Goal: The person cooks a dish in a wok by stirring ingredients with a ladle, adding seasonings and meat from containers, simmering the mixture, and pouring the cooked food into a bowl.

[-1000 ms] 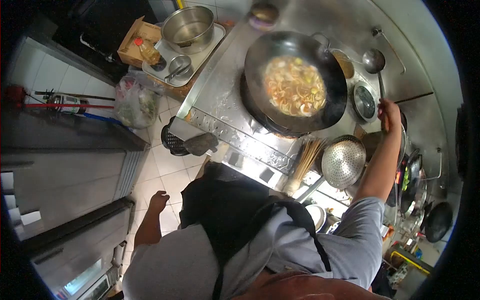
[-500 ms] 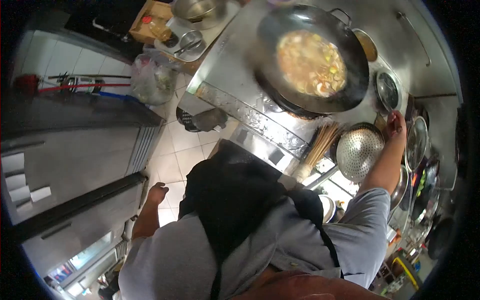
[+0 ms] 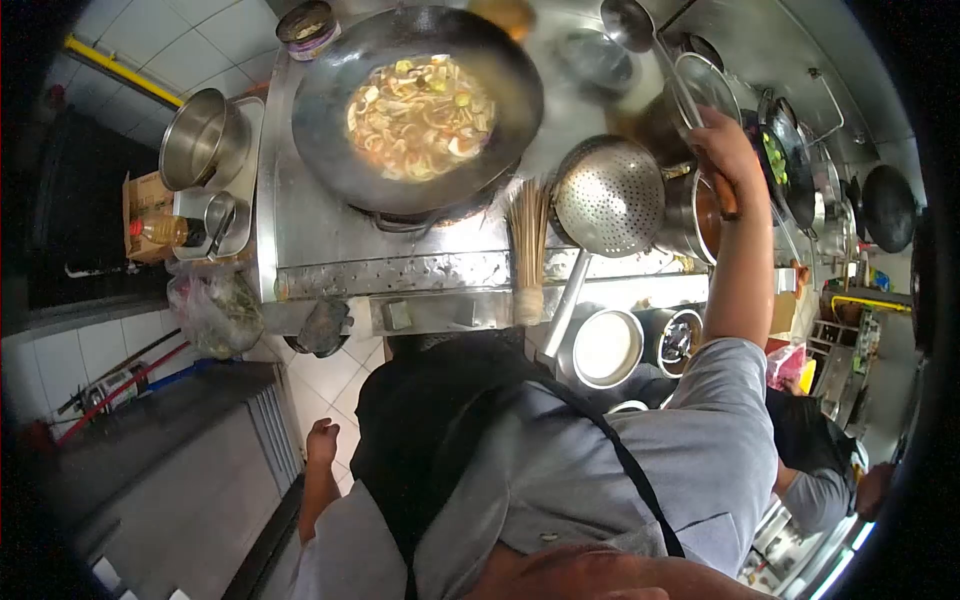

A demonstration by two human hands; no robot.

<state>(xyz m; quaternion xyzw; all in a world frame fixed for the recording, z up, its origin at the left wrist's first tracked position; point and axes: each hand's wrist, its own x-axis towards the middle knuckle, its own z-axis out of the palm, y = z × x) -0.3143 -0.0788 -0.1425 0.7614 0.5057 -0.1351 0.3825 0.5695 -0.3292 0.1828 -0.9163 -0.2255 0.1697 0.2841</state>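
The apron (image 3: 450, 430) lies closest, and to its left the left hand (image 3: 322, 440) hangs low over the floor tiles (image 3: 310, 395), well apart from the desk (image 3: 285, 240). Its fingers look curled in and nothing shows in its grip, though at this size I can't tell how far it is closed. To the right of the apron, below the desk's front edge, stands a pot (image 3: 576, 350) with pale contents.

Further out, the right hand (image 3: 728, 148) is raised beyond the strainer's right side, its grip wrapped around the handle of a ladle (image 3: 628, 24). The handle's wooden end pokes out below the hand toward the forearm, and the ladle's bowl points away to the far side, to the right of the wok and apart from it.

The strainer (image 3: 608, 195) sits just right of a bamboo brush (image 3: 527, 240), its own handle running back toward the apron. Left of the brush is the wok (image 3: 322, 150), on the burner, with noodles (image 3: 425, 115) in broth inside.

Beyond the desk's left edge, a tray (image 3: 247, 195) carries a deep steel pan (image 3: 203, 140) and a cup (image 3: 221, 212). Just beside it lies a bottle (image 3: 165, 231). Far to the right, a co-worker (image 3: 820, 490) shows in part.
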